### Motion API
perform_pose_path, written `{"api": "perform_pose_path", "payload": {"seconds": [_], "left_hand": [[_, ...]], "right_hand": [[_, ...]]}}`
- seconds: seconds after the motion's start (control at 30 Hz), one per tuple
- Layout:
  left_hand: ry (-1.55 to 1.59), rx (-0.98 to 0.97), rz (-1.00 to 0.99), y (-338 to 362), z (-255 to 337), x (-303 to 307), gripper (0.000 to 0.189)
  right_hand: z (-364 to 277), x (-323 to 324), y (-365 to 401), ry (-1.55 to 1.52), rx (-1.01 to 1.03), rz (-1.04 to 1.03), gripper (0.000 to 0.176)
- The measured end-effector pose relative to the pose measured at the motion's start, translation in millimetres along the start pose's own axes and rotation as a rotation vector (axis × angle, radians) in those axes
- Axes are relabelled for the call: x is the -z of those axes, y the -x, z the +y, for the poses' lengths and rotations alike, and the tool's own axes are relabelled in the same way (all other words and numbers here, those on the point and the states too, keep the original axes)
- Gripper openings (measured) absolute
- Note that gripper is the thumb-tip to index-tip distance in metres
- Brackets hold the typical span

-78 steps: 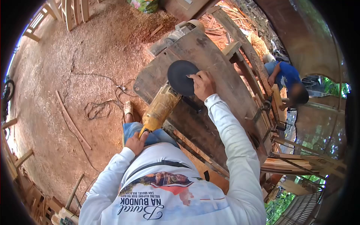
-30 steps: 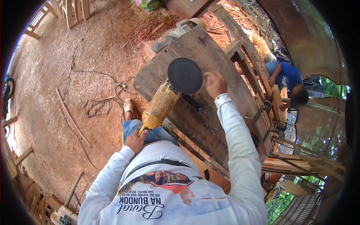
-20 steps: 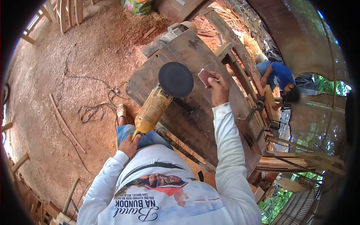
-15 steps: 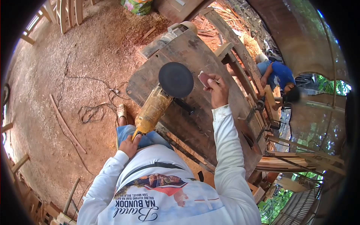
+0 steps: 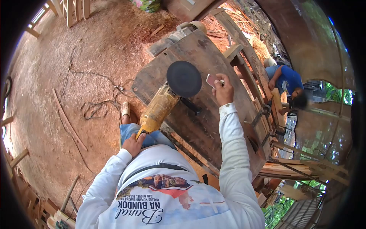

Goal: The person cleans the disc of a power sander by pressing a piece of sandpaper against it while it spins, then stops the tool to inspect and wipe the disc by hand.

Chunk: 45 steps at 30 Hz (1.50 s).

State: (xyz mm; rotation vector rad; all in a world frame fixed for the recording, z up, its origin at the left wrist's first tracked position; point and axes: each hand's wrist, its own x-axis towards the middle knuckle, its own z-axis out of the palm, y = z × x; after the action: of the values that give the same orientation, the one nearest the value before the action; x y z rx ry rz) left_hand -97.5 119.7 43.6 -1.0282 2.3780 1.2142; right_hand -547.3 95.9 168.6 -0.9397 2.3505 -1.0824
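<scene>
My left hand is closed around the rear handle of a worn yellow angle grinder. Its black round disc pad faces up over the wooden tabletop, and a black side handle sticks out to the right. Just right of the disc, my right hand pinches a small reddish-brown piece with a pale torn edge, which looks like sandpaper. That piece is apart from the disc. My fingers partly hide its right side.
A power cord lies coiled on the dusty ground. At the table's far end sits a machine. A co-worker in a blue shirt bends over wood on the right. Wooden beams flank the table's right side.
The whole view has shifted slightly. My right hand has turned a little, so the sandpaper-like piece sits at a different angle. My left hand keeps its hold on the angle grinder.
</scene>
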Motion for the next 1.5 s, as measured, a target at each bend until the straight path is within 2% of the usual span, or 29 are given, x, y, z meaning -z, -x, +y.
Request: {"api": "perform_pose_path", "payload": {"seconds": [0.03, 0.13, 0.23, 0.33, 0.43, 0.53, 0.63, 0.67, 0.77, 0.93, 1.07, 1.17, 1.33, 1.43, 1.5], "left_hand": [[-0.012, -0.01, 0.005, 1, 0, 0, 0.036], [-0.002, -0.006, 0.02, 0, -1, -3, 0.038], [0.038, 0.051, -0.013, -2, 2, 0, 0.037], [0.042, 0.05, -0.014, -2, 2, 1, 0.037], [0.023, 0.02, 0.002, -2, -2, -5, 0.037], [-0.025, -0.024, 0.017, -3, -6, -9, 0.037], [-0.019, 0.001, -0.002, -3, -4, -8, 0.038], [0.008, 0.012, 0.002, -2, -2, -6, 0.038], [0.055, 0.04, 0.006, -2, 1, -2, 0.037], [0.007, -0.006, 0.023, -3, -5, -9, 0.036], [-0.033, -0.055, 0.042, -3, -12, -16, 0.037], [0.001, -0.03, 0.043, -4, -13, -16, 0.038], [0.055, 0.076, -0.018, -1, 5, 6, 0.039], [0.058, 0.046, 0.001, 0, 4, 6, 0.039], [0.145, 0.115, -0.01, 1, 12, 17, 0.05]], "right_hand": [[-8, 3, 4, -0.108, -0.132, -0.049, 0.028], [4, 9, 6, -0.12, -0.092, -0.034, 0.03], [25, 14, 5, -0.271, -0.039, -0.032, 0.026], [30, 23, 8, -0.404, -0.075, -0.069, 0.023], [24, 25, 12, -0.535, -0.21, -0.045, 0.022], [33, 17, 12, -0.459, -0.165, -0.058, 0.025], [35, 0, 10, 0.024, 0.129, 0.026, 0.027], [33, -3, 9, 0.117, 0.195, 0.052, 0.028], [20, -16, -1, 0.342, 0.617, 0.096, 0.027], [9, -48, -20, 0.473, 0.872, 0.106, 0.022], [7, -64, -25, 0.527, 0.934, -0.004, 0.024], [12, -69, -19, 0.462, 0.859, -0.188, 0.022], [8, -70, -15, 0.443, 0.76, -0.285, 0.017], [11, -70, -16, 0.453, 0.745, -0.302, 0.017], [14, -70, -18, 0.442, 0.752, -0.301, 0.018]]}}
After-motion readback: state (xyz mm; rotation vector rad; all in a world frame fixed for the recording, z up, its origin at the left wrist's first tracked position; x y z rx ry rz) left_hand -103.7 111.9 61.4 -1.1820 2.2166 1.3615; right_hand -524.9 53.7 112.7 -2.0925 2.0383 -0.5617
